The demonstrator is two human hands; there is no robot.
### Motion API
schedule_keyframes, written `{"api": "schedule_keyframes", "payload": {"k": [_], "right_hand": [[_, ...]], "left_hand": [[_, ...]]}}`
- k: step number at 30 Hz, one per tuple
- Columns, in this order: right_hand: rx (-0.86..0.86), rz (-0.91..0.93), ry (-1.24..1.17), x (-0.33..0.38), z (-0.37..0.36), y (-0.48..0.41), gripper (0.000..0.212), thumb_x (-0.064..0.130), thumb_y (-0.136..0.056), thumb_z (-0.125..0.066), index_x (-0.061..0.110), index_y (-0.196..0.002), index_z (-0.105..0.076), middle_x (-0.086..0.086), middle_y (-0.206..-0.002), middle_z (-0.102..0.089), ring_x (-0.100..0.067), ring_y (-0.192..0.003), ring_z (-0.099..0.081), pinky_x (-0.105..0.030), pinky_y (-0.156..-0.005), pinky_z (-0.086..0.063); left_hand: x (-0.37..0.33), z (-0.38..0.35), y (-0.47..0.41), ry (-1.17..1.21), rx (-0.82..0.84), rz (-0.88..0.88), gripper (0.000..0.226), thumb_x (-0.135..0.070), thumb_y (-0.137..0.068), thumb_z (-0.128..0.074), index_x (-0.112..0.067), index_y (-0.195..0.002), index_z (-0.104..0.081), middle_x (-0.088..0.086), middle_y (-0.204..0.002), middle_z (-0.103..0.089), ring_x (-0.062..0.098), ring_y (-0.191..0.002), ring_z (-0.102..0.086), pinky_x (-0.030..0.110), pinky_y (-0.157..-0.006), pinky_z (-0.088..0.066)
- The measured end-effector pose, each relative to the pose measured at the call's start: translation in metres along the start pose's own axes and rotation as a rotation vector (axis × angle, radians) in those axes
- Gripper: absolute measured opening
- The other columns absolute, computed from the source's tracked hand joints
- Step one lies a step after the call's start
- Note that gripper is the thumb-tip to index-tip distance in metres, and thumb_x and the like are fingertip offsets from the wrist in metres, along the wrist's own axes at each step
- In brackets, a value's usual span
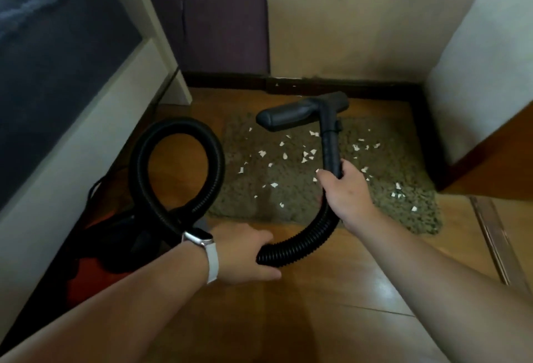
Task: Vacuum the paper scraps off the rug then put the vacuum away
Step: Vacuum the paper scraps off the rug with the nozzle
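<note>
A shaggy olive rug lies on the wooden floor, strewn with several white paper scraps. The black floor nozzle sits at the rug's far edge on a short black tube. My right hand grips the lower end of that tube. A black ribbed hose curls in a loop to the left and runs under my right hand. My left hand, with a white watch on the wrist, holds the hose near the floor. The red and black vacuum body sits low on the left, partly hidden by my left arm.
A white bed frame with a dark mattress rises on the left. A dark skirting board and cream wall close off the far side. A white wall corner juts in on the right. Wooden floor spreads in front of the rug.
</note>
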State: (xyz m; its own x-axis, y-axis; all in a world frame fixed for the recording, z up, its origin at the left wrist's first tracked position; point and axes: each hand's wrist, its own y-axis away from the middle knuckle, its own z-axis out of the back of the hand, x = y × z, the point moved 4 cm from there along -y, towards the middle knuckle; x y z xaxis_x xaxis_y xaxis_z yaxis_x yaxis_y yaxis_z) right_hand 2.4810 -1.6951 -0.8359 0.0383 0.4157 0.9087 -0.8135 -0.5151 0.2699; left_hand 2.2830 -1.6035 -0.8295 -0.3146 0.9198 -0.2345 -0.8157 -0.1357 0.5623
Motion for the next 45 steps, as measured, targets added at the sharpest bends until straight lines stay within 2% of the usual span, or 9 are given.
{"api": "schedule_keyframes", "payload": {"k": [5,10,14,21,25,31,37,42,45], "right_hand": [[0.093,0.009,0.065,0.001,0.037,-0.021,0.013,0.027,-0.093,-0.060,0.016,-0.097,-0.054,-0.003,-0.070,-0.054,-0.013,-0.051,-0.054,-0.026,-0.046,-0.045],[0.157,0.046,0.147,0.018,0.061,-0.035,0.009,0.030,-0.093,-0.059,0.027,-0.096,-0.051,-0.010,-0.080,-0.062,-0.030,-0.067,-0.065,-0.044,-0.063,-0.055],[0.192,0.040,0.241,0.030,0.055,-0.060,0.010,0.028,-0.094,-0.057,0.029,-0.090,-0.048,-0.004,-0.079,-0.060,-0.023,-0.064,-0.061,-0.040,-0.062,-0.053],[0.202,-0.006,0.441,0.025,-0.019,-0.114,0.012,0.025,-0.091,-0.055,0.023,-0.097,-0.045,-0.003,-0.079,-0.058,-0.024,-0.064,-0.059,-0.031,-0.054,-0.043],[0.119,-0.036,0.554,0.024,-0.053,-0.132,0.018,0.026,-0.088,-0.060,0.022,-0.097,-0.044,-0.002,-0.080,-0.058,-0.027,-0.071,-0.062,-0.032,-0.056,-0.043],[0.119,-0.053,0.639,0.023,-0.087,-0.144,0.025,0.028,-0.084,-0.063,0.024,-0.107,-0.055,-0.007,-0.084,-0.065,-0.031,-0.078,-0.064,-0.039,-0.071,-0.055],[0.217,0.071,0.678,-0.004,-0.090,-0.179,0.026,0.026,-0.084,-0.067,0.027,-0.108,-0.057,0.004,-0.075,-0.061,-0.022,-0.068,-0.062,-0.030,-0.060,-0.047],[0.305,0.144,0.795,-0.021,-0.090,-0.208,0.037,0.026,-0.085,-0.069,0.024,-0.120,-0.059,-0.004,-0.090,-0.068,-0.023,-0.076,-0.067,-0.041,-0.073,-0.058],[0.309,0.188,0.831,-0.015,-0.077,-0.219,0.040,0.025,-0.085,-0.069,0.027,-0.124,-0.058,-0.006,-0.091,-0.069,-0.025,-0.076,-0.067,-0.041,-0.071,-0.057]], "left_hand": [[-0.037,0.014,-0.023,0.208,0.185,0.047,0.041,-0.066,-0.085,-0.056,-0.027,-0.095,-0.053,-0.007,-0.082,-0.059,0.011,-0.066,-0.055,0.030,-0.060,-0.044],[-0.064,0.040,-0.039,0.145,0.203,0.037,0.038,-0.065,-0.086,-0.056,-0.028,-0.093,-0.050,-0.008,-0.083,-0.056,0.013,-0.071,-0.056,0.030,-0.060,-0.042],[-0.058,0.046,-0.061,0.236,0.225,0.047,0.034,-0.058,-0.083,-0.062,-0.028,-0.096,-0.053,-0.007,-0.087,-0.058,0.014,-0.074,-0.059,0.032,-0.066,-0.048],[0.005,0.026,-0.105,0.192,0.126,0.030,0.034,-0.052,-0.084,-0.059,-0.026,-0.103,-0.051,-0.004,-0.092,-0.062,0.023,-0.083,-0.063,0.034,-0.070,-0.052],[0.042,0.021,-0.119,0.159,0.091,-0.014,0.030,-0.049,-0.084,-0.057,-0.029,-0.104,-0.048,-0.003,-0.092,-0.061,0.023,-0.079,-0.060,0.030,-0.063,-0.043],[0.113,0.034,-0.120,0.139,0.273,-0.135,0.028,-0.038,-0.082,-0.060,-0.028,-0.100,-0.041,-0.006,-0.082,-0.055,0.018,-0.068,-0.055,0.032,-0.057,-0.045],[0.151,0.029,-0.124,0.013,0.452,-0.183,0.035,-0.037,-0.079,-0.063,-0.029,-0.108,-0.044,-0.002,-0.088,-0.059,0.018,-0.074,-0.061,0.034,-0.061,-0.051],[0.178,0.022,-0.128,0.074,0.452,-0.062,0.028,-0.044,-0.077,-0.066,-0.030,-0.098,-0.052,-0.006,-0.083,-0.058,0.015,-0.071,-0.060,0.029,-0.056,-0.045],[0.196,0.019,-0.113,0.150,0.408,0.036,0.023,-0.044,-0.078,-0.064,-0.031,-0.093,-0.052,-0.006,-0.083,-0.060,0.016,-0.073,-0.062,0.037,-0.063,-0.053]]}}
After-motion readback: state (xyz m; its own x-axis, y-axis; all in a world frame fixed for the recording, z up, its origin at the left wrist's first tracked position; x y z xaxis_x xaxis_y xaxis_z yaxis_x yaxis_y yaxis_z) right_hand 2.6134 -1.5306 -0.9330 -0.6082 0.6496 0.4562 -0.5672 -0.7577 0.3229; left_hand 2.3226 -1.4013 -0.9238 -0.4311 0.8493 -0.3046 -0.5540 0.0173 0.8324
